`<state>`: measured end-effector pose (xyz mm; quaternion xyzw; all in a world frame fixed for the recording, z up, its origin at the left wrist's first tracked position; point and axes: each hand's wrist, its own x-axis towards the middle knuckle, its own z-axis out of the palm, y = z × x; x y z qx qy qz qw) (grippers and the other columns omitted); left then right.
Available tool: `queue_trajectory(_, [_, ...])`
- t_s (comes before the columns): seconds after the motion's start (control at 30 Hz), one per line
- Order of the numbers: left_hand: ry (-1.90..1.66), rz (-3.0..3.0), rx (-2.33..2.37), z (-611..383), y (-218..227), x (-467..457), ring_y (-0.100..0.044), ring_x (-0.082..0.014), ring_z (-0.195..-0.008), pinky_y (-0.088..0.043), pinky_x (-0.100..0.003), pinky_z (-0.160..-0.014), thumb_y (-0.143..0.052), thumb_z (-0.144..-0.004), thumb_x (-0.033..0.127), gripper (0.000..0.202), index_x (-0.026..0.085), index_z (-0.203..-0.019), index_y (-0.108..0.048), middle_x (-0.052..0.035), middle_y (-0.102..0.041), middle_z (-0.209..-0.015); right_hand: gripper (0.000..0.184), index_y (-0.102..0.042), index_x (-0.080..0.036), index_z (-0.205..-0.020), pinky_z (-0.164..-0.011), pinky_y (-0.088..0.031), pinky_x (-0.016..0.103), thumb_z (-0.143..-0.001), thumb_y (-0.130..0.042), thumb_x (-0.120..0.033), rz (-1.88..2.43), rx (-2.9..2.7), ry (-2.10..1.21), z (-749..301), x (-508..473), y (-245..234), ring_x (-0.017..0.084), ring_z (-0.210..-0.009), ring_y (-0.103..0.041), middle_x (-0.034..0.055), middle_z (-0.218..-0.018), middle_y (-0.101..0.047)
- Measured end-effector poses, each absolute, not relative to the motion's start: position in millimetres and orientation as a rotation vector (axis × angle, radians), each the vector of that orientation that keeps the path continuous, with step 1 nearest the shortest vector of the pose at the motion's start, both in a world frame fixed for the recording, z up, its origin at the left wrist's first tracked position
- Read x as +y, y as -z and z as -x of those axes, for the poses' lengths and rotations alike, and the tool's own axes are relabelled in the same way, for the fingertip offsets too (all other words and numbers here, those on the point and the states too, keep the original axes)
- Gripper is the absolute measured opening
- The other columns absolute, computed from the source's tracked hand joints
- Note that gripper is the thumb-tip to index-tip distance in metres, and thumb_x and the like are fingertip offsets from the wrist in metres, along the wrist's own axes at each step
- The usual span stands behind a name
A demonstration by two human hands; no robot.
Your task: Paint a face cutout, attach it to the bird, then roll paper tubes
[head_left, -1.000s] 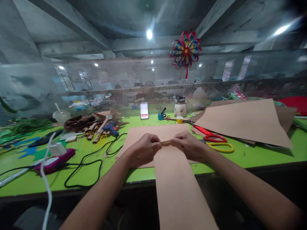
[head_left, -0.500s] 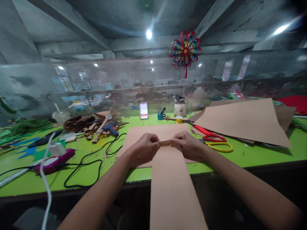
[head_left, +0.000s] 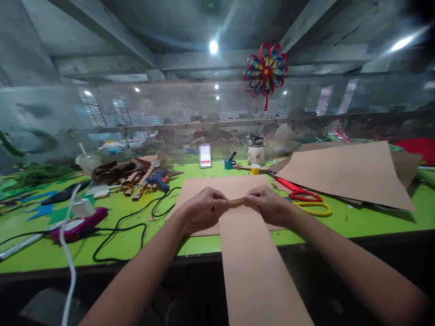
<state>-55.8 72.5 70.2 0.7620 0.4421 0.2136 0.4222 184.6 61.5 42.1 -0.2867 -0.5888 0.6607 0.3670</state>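
A long brown paper strip runs from the green table down toward me over its front edge. Its far end is folded into a narrow band. My left hand pinches the left side of that folded end, and my right hand pinches the right side. Both hands rest above a larger brown sheet lying flat on the table.
Red scissors and yellow scissors lie right of my hands, by a stack of big brown sheets. A blue glue gun, paper rolls, black cables and a pink device lie left. A mesh screen backs the table.
The hanging part of the strip swung slightly left and then back right. My hands stay pinched on the folded end in nearly the same spot.
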Motion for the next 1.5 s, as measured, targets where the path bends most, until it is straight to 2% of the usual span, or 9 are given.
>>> queue_trajectory(0.23, [-0.462,-1.637,0.946,57.9,-73.4,69.1,-0.051,-0.0105,-0.048,-0.043,-0.025,-0.050,-0.069,-0.074,0.049,0.036,0.013,-0.077,-0.065,0.0021,-0.053,-0.059,0.024,-0.063,-0.015,-0.067,-0.064,-0.045,0.031,-0.072,-0.074,-0.035,0.667,-1.442,-1.755,-183.9,64.0,-40.3,0.015,-0.061,-0.053,0.0002,-0.064,-0.055])
queue_trajectory(0.37, [-0.455,-1.526,0.927,57.9,-66.4,73.8,-0.061,-0.0154,-0.052,-0.049,-0.030,-0.057,-0.074,-0.069,0.049,0.040,0.012,-0.077,-0.063,0.0008,-0.056,-0.060,0.025,-0.064,-0.014,-0.067,-0.068,-0.046,0.033,-0.071,-0.075,-0.036,0.679,-1.451,-1.742,-182.5,63.1,-40.4,0.016,-0.064,-0.054,0.0013,-0.066,-0.056])
queue_trajectory(0.57, [-0.483,-1.545,0.992,60.0,-57.3,82.8,-0.067,-0.0177,-0.060,-0.045,-0.026,-0.058,-0.076,-0.068,0.048,0.041,0.009,-0.078,-0.064,-0.0002,-0.057,-0.063,0.025,-0.063,-0.014,-0.068,-0.064,-0.043,0.030,-0.072,-0.073,-0.036,0.703,-1.489,-1.710,-182.5,61.5,-42.2,0.014,-0.063,-0.050,0.0000,-0.064,-0.052])
queue_trajectory(0.7, [-0.503,-1.566,0.988,60.2,-57.1,82.6,-0.065,-0.0166,-0.056,-0.046,-0.027,-0.058,-0.075,-0.069,0.045,0.038,0.010,-0.072,-0.062,-0.0002,-0.057,-0.061,0.026,-0.060,-0.014,-0.062,-0.056,-0.036,0.026,-0.073,-0.072,-0.034,0.675,-1.523,-1.688,-182.5,61.3,-42.9,0.009,-0.054,-0.037,-0.0044,-0.057,-0.040])
queue_trajectory(0.9, [-0.522,-1.642,1.019,56.8,-62.6,78.0,-0.062,-0.0158,-0.055,-0.049,-0.029,-0.058,-0.072,-0.070,0.044,0.035,0.011,-0.070,-0.061,-0.0022,-0.059,-0.063,0.032,-0.054,-0.016,-0.058,-0.058,-0.035,0.027,-0.074,-0.071,-0.037,0.680,-1.569,-1.682,-183.6,63.0,-40.1,0.010,-0.056,-0.037,-0.0039,-0.059,-0.038])
queue_trajectory(1.1, [-0.521,-1.861,1.015,55.5,-62.3,74.3,-0.057,-0.0143,-0.050,-0.042,-0.025,-0.051,-0.057,-0.080,0.041,0.032,0.015,-0.061,-0.052,0.0019,-0.050,-0.054,0.040,-0.042,-0.018,-0.054,-0.052,-0.028,0.025,-0.078,-0.068,-0.038,0.756,-1.616,-1.598,-186.3,61.9,-41.0,0.008,-0.053,-0.026,-0.0051,-0.057,-0.028])
queue_trajectory(1.23, [-0.532,-2.059,1.060,52.7,-65.5,71.3,-0.043,-0.0092,-0.048,-0.033,-0.022,-0.049,-0.052,-0.082,0.039,0.033,0.016,-0.058,-0.050,0.0032,-0.046,-0.051,0.041,-0.039,-0.019,-0.055,-0.052,-0.030,0.025,-0.078,-0.068,-0.036,0.709,-1.564,-1.673,-185.5,59.2,-43.0,0.008,-0.051,-0.028,-0.0056,-0.056,-0.027])
queue_trajectory(1.37, [-0.495,-2.024,1.083,46.2,-71.8,64.7,-0.043,-0.0101,-0.052,-0.030,-0.023,-0.050,-0.055,-0.080,0.044,0.031,0.014,-0.076,-0.064,0.0017,-0.052,-0.060,0.035,-0.046,-0.018,-0.058,-0.053,-0.033,0.027,-0.078,-0.068,-0.037,0.708,-1.547,-1.707,-185.8,60.3,-41.4,0.010,-0.051,-0.036,-0.0051,-0.055,-0.033])
queue_trajectory(1.5, [-0.547,-2.009,1.062,39.8,-76.4,52.9,-0.040,-0.0103,-0.054,-0.026,-0.024,-0.051,-0.055,-0.079,0.044,0.031,0.014,-0.070,-0.060,0.0007,-0.051,-0.060,0.036,-0.044,-0.018,-0.057,-0.051,-0.030,0.026,-0.078,-0.068,-0.036,0.717,-1.546,-1.694,-186.9,61.1,-40.1,0.009,-0.049,-0.032,-0.0058,-0.054,-0.031])
